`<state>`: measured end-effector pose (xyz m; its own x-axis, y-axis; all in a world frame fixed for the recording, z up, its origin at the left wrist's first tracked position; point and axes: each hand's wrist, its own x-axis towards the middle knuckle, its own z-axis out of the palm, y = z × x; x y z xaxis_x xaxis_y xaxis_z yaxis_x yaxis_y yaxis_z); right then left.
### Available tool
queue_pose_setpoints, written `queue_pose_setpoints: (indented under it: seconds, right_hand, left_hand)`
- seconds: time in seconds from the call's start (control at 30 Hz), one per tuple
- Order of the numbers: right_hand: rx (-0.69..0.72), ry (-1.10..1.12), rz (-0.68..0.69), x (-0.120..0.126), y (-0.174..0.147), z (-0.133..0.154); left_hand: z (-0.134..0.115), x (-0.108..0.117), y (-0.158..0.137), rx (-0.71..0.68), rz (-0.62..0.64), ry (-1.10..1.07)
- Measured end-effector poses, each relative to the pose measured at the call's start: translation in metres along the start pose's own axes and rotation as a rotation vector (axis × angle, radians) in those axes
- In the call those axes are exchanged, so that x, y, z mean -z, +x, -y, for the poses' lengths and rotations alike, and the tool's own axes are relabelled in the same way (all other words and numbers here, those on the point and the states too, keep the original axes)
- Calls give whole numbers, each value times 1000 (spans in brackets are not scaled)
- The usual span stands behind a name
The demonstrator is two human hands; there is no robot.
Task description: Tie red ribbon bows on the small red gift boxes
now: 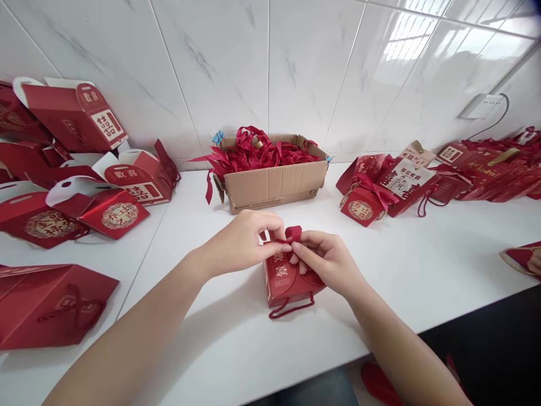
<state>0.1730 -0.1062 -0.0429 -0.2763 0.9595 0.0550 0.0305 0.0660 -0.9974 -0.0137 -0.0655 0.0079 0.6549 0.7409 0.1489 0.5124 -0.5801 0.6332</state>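
Observation:
A red gift box (pixel 279 287) with pale printed characters lies on the white table in front of me, a twisted cord handle hanging from its near side. Above its top, a dark red ribbon (pixel 293 232) stands up in a loop between my hands. My left hand (pixel 249 239) comes from the left, with thumb and forefinger pinched on the ribbon. From the right, my right hand (pixel 323 259) pinches the same ribbon, its thumb close to the left thumb. The fingers hide part of the ribbon and of the box top.
Behind the box stands a cardboard box (pixel 270 189) full of red ribbons, with blue binder clips at its ends. Red gift boxes (pixel 76 118) crowd the left side. Finished-looking boxes (pixel 361 206) stand at the right. Another person's hand (pixel 536 262) shows at the right edge.

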Motion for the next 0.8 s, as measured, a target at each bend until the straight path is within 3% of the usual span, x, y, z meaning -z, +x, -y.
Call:
queue_pose_setpoints:
  seconds: [0.13, 0.27, 0.63, 0.8]
  right_hand:
    - [-23, 128, -45, -3, 1, -3]
    - [-5, 145, -77, -6, 2, -4]
    - [171, -125, -70, -4, 0, -11]
    - [200, -129, 0, -2, 0, -11]
  left_hand:
    - [1, 1, -2, 0, 12, 8]
    - [-3, -3, -3, 6, 13, -132]
    - [-1, -3, 1, 16, 35, -181]
    - [0, -2, 1, 15, 37, -182]
